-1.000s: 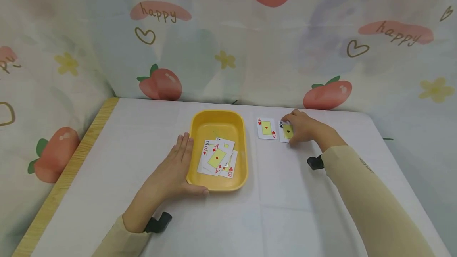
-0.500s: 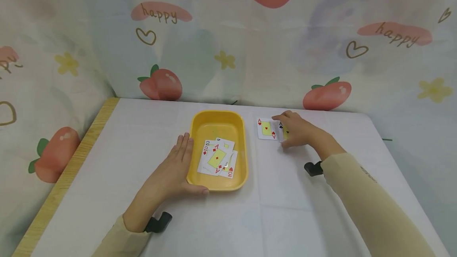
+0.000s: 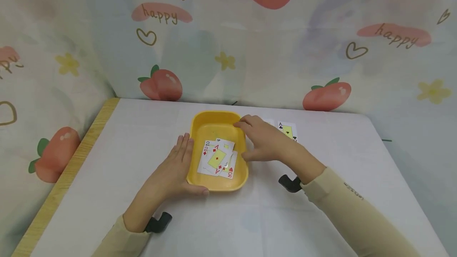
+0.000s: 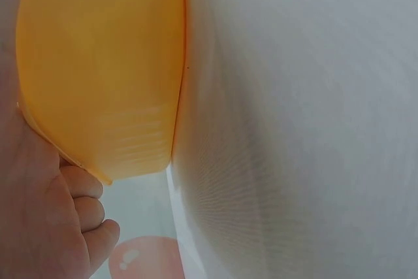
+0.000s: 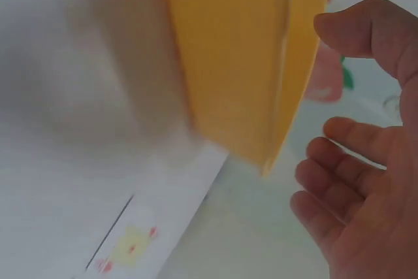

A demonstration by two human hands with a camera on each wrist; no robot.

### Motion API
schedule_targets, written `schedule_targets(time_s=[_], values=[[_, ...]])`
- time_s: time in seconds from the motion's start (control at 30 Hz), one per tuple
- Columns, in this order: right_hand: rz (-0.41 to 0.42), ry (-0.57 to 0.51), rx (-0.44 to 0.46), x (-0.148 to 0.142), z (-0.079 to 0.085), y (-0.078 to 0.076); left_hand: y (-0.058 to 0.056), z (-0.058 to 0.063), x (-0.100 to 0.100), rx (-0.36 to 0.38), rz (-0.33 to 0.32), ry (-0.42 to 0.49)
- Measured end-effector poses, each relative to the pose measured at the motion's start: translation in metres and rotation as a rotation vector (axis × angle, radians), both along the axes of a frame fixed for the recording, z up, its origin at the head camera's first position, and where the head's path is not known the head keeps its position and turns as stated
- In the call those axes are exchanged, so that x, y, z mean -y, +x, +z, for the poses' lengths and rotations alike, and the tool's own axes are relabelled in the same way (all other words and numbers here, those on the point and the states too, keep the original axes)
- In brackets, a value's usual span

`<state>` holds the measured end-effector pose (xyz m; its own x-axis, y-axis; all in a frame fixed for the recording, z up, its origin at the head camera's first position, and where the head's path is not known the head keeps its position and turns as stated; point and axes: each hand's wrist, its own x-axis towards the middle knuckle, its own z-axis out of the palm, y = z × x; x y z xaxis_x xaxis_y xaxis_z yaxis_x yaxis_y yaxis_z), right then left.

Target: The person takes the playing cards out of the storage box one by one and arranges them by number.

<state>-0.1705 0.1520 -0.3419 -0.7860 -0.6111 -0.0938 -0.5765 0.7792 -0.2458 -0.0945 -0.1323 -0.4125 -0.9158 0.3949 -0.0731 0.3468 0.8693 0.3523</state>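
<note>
A yellow tray (image 3: pixel 214 129) stands on the white tabletop, with several playing cards overlapping inside it. An ace of diamonds (image 3: pixel 217 158) tops the pile; a two of diamonds (image 3: pixel 204 158) and a three of hearts (image 3: pixel 231 166) show under it. My left hand (image 3: pixel 171 173) rests along the tray's left side, fingers extended and thumb at the near corner. At the right rim is my right hand (image 3: pixel 267 140), thumb and fingers spread, holding nothing. Behind it lie an ace of clubs (image 3: pixel 287 131) and the mostly covered ace of hearts (image 5: pixel 130 246).
A printed curtain (image 3: pixel 228 43) hangs around the back and left of the table. Bare wood (image 3: pixel 68 177) shows along the tabletop's left edge. A black wrist mount (image 3: pixel 159 222) sits on my left wrist, another (image 3: pixel 290 183) on my right.
My right hand has left the ace of clubs, which lies beside the ace of hearts, and has moved left to the tray's right rim. My left hand has stayed put.
</note>
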Motion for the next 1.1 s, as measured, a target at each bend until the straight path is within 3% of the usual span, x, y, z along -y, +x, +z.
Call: schedule_targets(time_s=[0.23,0.63,0.9,1.1], values=[[0.055,0.117,-0.031,0.038,-0.015,0.02,0.0,0.001,0.001,-0.008,-0.02,-0.006],[0.055,0.332,-0.132,0.074,-0.041,0.024,-0.002,0.0,0.004,-0.009,-0.039,0.008],[0.109,0.309,-0.072,0.081,-0.049,0.022,-0.001,0.002,0.003,-0.015,-0.039,0.001],[0.102,0.251,-0.03,0.08,-0.05,0.02,-0.002,0.002,0.003,-0.014,-0.047,-0.018]])
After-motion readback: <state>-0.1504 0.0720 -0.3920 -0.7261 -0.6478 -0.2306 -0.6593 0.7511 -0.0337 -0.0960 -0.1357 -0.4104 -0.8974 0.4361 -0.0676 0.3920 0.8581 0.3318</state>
